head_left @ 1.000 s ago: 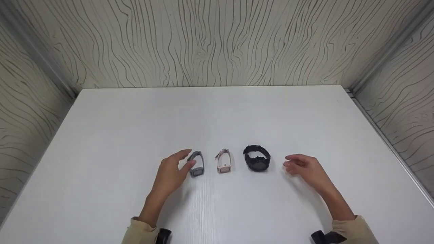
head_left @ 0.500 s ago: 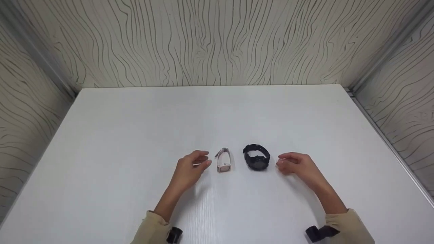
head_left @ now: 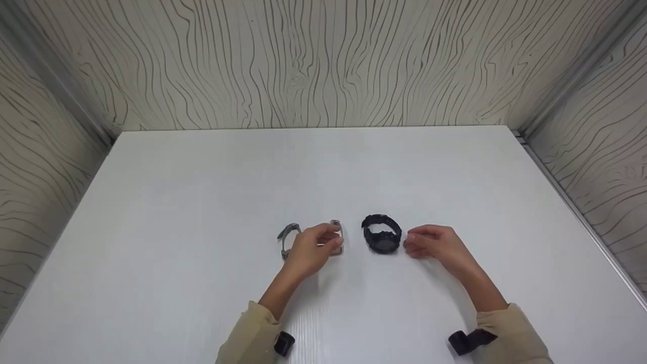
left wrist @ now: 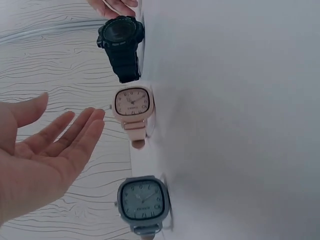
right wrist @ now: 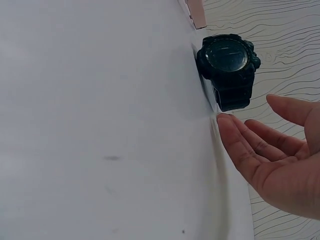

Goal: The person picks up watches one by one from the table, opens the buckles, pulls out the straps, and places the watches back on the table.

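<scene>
Three wristwatches stand in a row on the white table. On the left is a grey-blue watch (left wrist: 143, 199) with a squarish dial, partly behind my left hand in the head view. The pink watch (left wrist: 132, 102) is in the middle, and a chunky black digital watch (head_left: 382, 235) is at the right. My left hand (head_left: 312, 248) hovers above the table, overlapping the pink watch in the head view; its fingers are relaxed and hold nothing. Just right of the black watch is my right hand (head_left: 435, 246), its loosely bent fingers close to the strap and empty.
The white table (head_left: 202, 202) reaches back to a panel with a wood-grain pattern (head_left: 303, 65). Similar panels rise at both sides. A black wrist camera (head_left: 284, 344) sits at the left sleeve, another black camera (head_left: 460, 343) at the right sleeve.
My left hand has moved right, from the grey-blue watch across to the pink one. My right hand has drifted left, closer to the black watch. The watches have stayed in place.
</scene>
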`<act>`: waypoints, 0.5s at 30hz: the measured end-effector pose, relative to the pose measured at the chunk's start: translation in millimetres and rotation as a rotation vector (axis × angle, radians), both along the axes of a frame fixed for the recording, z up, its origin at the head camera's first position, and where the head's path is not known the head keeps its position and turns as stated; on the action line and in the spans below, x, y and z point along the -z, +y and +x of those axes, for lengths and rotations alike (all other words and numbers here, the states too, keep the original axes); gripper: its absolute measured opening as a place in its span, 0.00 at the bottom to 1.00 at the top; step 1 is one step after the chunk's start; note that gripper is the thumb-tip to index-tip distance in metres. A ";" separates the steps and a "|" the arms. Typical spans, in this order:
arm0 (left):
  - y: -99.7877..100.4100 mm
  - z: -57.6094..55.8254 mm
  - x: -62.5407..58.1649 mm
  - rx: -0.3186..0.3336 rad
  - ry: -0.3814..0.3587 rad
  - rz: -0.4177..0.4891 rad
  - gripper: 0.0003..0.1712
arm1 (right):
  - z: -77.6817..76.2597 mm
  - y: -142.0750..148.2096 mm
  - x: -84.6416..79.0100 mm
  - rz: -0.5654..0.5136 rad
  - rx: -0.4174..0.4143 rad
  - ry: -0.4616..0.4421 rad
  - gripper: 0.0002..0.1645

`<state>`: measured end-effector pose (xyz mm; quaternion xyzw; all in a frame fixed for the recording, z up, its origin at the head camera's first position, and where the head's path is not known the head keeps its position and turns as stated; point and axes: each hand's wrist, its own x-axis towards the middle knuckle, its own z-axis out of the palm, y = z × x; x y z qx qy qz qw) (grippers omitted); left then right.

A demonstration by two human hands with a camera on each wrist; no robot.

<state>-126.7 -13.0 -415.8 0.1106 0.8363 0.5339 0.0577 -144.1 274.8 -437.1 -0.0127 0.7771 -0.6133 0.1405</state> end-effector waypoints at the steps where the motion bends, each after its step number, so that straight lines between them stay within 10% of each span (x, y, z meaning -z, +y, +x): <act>1: 3.1 -1.0 0.6 0.004 -0.008 0.003 0.16 | -0.4 -0.8 0.4 -0.003 -0.003 -0.002 0.23; 15: 44.9 -11.9 3.4 -0.011 -0.038 0.019 0.14 | -6.2 -8.3 1.2 -0.039 0.019 -0.046 0.20</act>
